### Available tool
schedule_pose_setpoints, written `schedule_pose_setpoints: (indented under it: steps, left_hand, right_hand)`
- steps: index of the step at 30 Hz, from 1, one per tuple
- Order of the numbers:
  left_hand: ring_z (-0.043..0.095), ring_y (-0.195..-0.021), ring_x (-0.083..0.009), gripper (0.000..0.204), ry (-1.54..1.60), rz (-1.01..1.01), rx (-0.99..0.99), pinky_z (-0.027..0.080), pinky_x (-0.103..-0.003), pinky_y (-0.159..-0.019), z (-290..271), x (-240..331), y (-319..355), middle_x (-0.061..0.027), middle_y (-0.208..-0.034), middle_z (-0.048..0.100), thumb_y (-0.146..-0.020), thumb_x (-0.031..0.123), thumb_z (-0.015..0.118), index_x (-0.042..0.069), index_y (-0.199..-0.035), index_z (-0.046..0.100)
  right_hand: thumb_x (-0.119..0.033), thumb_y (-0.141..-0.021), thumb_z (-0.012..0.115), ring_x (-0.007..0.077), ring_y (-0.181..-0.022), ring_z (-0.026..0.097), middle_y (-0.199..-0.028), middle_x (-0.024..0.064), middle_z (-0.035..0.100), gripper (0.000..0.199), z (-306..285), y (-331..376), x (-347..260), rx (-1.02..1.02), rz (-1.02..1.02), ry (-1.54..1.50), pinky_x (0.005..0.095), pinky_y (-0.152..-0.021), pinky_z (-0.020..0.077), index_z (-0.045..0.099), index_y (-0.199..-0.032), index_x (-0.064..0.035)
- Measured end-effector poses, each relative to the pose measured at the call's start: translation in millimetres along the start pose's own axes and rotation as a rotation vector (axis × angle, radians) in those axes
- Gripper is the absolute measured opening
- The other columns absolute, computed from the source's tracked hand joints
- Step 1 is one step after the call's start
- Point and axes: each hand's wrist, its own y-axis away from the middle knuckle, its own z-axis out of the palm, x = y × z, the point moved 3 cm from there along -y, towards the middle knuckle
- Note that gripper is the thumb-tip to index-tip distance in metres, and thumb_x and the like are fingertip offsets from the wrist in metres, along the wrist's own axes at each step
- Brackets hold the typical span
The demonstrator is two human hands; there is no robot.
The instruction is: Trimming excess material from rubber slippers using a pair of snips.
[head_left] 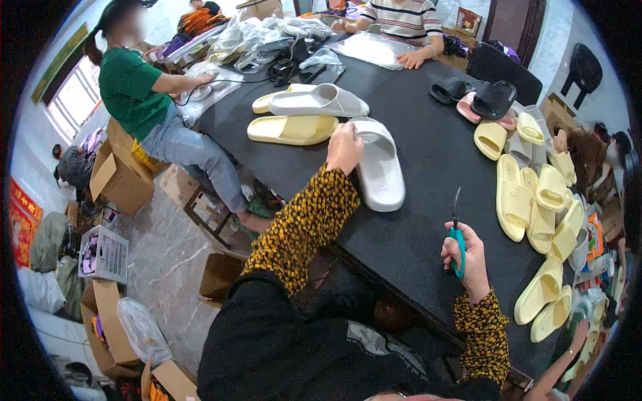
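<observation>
My left hand (344, 150) is closed on the strap end of a light grey slide slipper (383, 177), whose sole points toward me on the black table (428, 154). In my right hand (472, 257), a pair of scissors with teal handles (458, 250) is gripped, its dark blades pointing up and away. Just beyond my left hand lie a pale yellow slipper (293, 129) and another grey slipper (314, 101). A second yellow slipper shows partly behind that grey one.
Several yellow slippers (512, 198) line the table's right side, with black slides (494, 100) farther back. Clear plastic bags (267, 41) pile up at the far left. A person in green (134, 83) sits left; another in stripes (404, 20) works across. Cardboard boxes (124, 175) stand on the floor.
</observation>
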Motion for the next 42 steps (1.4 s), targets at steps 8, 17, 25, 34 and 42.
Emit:
schedule_pose_setpoints:
  steps: [8, 17, 25, 34, 42]
  left_hand:
    - [0.058, -0.097, -0.0378, 0.023, -0.402, 0.28, -0.153, 0.047, -0.045, -0.085, -32.3, -10.3, -51.5, -0.0223, -0.1, 0.061, -0.076, 0.006, 0.056, 0.0, -0.096, 0.065]
    - [0.052, -0.109, -0.0296, 0.038, -0.673, 0.06, -0.116, 0.037, -0.043, -0.092, -39.4, -47.1, -66.0, -0.0163, -0.108, 0.059, -0.073, 0.024, 0.062, 0.0, -0.103, 0.061]
    - [0.058, -0.095, -0.0314, 0.024, -0.545, 0.129, -0.173, 0.043, -0.044, -0.084, -13.2, -30.3, -58.9, -0.0164, -0.098, 0.062, -0.069, 0.011, 0.057, 0.001, -0.089, 0.065]
    - [0.054, -0.094, -0.0357, 0.015, -0.286, 0.526, -0.027, 0.046, -0.045, -0.081, -45.2, 62.6, 11.6, -0.0208, -0.094, 0.057, -0.073, 0.0, 0.05, -0.002, -0.087, 0.057]
    - [0.051, -0.086, -0.037, 0.024, -0.272, 0.57, 0.017, 0.043, -0.044, -0.078, -84.5, 103.5, 93.8, -0.0184, -0.089, 0.053, -0.068, -0.005, 0.051, -0.002, -0.092, 0.052]
  right_hand:
    - [-0.016, -0.091, 0.056, 0.0065, -0.054, 0.05, -0.07, 0.0015, 0.053, 0.036, -1.9, 5.8, 4.7, 0.042, -0.06, 0.01, 0.0202, -0.047, 0.0439, 0.047, -0.123, -0.0024]
    - [-0.022, -0.093, 0.055, 0.0055, -0.051, 0.049, -0.069, 0.0008, 0.053, 0.036, 2.4, -0.3, 5.9, 0.023, -0.053, -0.037, 0.0196, -0.043, 0.0425, 0.047, -0.123, -0.0041]
    - [-0.022, -0.092, 0.057, 0.0058, -0.053, 0.049, -0.071, 0.0013, 0.053, 0.039, 10.4, 4.3, 3.5, -0.004, -0.086, -0.012, 0.02, -0.045, 0.0439, 0.045, -0.125, -0.0039]
    - [-0.024, -0.087, 0.065, 0.0063, -0.066, 0.052, -0.081, 0.0017, 0.054, 0.052, -14.7, 3.6, 6.9, 0.095, -0.258, 0.01, 0.0195, -0.056, 0.0466, 0.043, -0.13, -0.0024]
    - [-0.008, -0.072, 0.076, 0.0103, -0.081, 0.053, -0.088, 0.0026, 0.055, 0.06, -11.9, 3.9, -0.4, -0.033, -0.358, 0.211, 0.025, -0.075, 0.0454, 0.047, -0.125, -0.0053]
